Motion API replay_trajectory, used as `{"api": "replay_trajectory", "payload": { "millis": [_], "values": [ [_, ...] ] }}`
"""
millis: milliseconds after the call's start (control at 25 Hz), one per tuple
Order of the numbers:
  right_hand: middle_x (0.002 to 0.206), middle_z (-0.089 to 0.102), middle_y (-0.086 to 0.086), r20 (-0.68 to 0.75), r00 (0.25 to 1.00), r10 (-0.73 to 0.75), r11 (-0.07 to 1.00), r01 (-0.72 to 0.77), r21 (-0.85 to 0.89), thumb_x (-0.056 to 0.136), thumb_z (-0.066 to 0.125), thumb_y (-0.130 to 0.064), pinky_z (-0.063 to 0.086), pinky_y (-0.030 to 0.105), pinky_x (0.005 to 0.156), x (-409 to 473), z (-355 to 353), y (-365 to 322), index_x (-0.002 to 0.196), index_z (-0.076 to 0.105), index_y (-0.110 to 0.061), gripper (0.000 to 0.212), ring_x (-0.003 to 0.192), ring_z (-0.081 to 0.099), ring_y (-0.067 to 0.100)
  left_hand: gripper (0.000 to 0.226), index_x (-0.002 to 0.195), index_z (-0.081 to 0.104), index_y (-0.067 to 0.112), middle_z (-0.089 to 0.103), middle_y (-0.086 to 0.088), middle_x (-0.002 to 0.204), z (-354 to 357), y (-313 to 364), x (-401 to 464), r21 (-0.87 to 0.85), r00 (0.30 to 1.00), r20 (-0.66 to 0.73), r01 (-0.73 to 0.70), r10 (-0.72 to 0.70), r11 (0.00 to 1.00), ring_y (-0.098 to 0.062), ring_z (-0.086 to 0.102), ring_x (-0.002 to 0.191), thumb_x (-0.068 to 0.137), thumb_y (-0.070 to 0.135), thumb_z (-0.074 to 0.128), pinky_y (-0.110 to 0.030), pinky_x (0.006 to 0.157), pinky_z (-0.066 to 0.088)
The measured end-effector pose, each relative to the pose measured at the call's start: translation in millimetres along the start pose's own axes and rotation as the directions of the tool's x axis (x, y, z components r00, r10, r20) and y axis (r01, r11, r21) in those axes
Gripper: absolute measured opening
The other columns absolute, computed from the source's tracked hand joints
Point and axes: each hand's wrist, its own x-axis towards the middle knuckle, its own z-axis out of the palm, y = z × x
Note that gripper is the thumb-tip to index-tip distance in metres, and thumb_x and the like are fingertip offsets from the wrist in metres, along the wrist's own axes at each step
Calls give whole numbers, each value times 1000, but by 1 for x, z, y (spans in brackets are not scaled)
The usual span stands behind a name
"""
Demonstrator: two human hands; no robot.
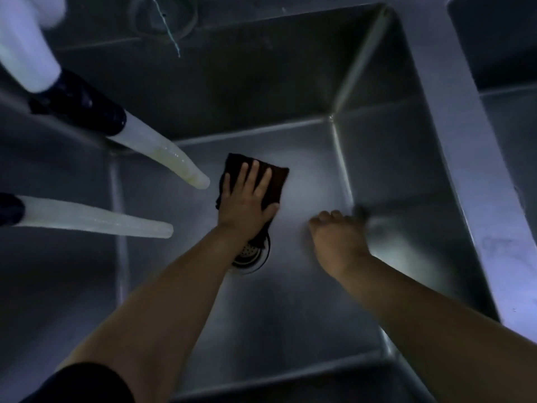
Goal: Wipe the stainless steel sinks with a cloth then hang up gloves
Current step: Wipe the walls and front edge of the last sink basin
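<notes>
1. Cloth [270,181], dark and folded flat, lay on the floor of the stainless steel sink [386,175], near the middle and just beyond the drain [252,257].
2. The left hand [247,199] pressed it down with fingers straight and spread, palm flat on the fabric, wrist passing over the drain strainer.
3. The right hand [337,237] rested on the sink floor toward the right wall; its fingers looked curled under, but motion blur left it unclear whether they held anything.
4. Two pale hose ends [162,158] hung in from the left edge, their tips just beside the cloth.
5. To wipe well, the flat palm seemed the right grip: even pressure, long overlapping strokes from the back wall toward the drain.
6. The seams where floor met walls, and the far right corner, likely needed a fingertip pushed into the cloth.
7. Snagging the hoses looked like the main risk.
8. A second basin [505,48] showed at the upper right; no gloves were in view.
</notes>
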Motion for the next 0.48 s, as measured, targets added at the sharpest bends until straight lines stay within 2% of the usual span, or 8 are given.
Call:
{"api": "replay_trajectory", "payload": {
  "millis": [80, 160, 280, 360, 480],
  "values": [
    [129, 53, 10, -138, 989, -44, 999, 48, 26, 82, 54, -9, 39, 37, 93, 1, 16, -5, 119, 56, -11, 37, 113, 51, 29, 73, 150, 7, 25, 5, -7, 159, -1, -24, -1, -47, 995, -31, 94, -95, 995, -26, 0, 145, 90, 59, 32, -48, 113, -7],
    [129, 56, 12, -269, 962, -45, 997, 60, 50, 77, 67, -13, 42, 36, 97, 2, 29, -11, 116, 61, -9, 40, 112, 56, 29, 73, 150, 10, 23, 10, -10, 158, 1, -47, -23, -66, 975, -44, 213, -216, 975, -28, 4, 145, 90, 60, 27, -50, 113, -3],
    [128, 57, 17, -339, 940, -31, 995, 61, 79, 72, 75, -16, 44, 40, 100, 2, 48, -16, 119, 60, -5, 50, 112, 57, 32, 74, 150, 12, 18, 13, -15, 157, 2, -83, -68, -45, 915, -8, 403, -404, 914, -33, 9, 144, 89, 57, 24, -54, 114, 2],
    [132, 55, 20, -403, 915, -35, 995, 69, 69, 79, 69, -18, 41, 45, 104, 2, 60, -14, 125, 57, -2, 50, 116, 56, 35, 72, 150, 10, 16, 9, -16, 157, -1, -101, -85, -46, 871, 35, 491, -490, 870, -34, 6, 144, 90, 53, 25, -55, 115, 1],
    [137, 50, 22, -458, 888, -29, 996, 64, 62, 93, 39, -26, 33, 49, 108, 6, 77, -11, 132, 50, 0, 48, 123, 52, 36, 67, 150, 13, 14, 8, -17, 157, -11, -108, -67, -50, 794, 11, 607, -608, 793, -34, 5, 144, 96, 48, 32, -56, 115, 2]
  ]
}}
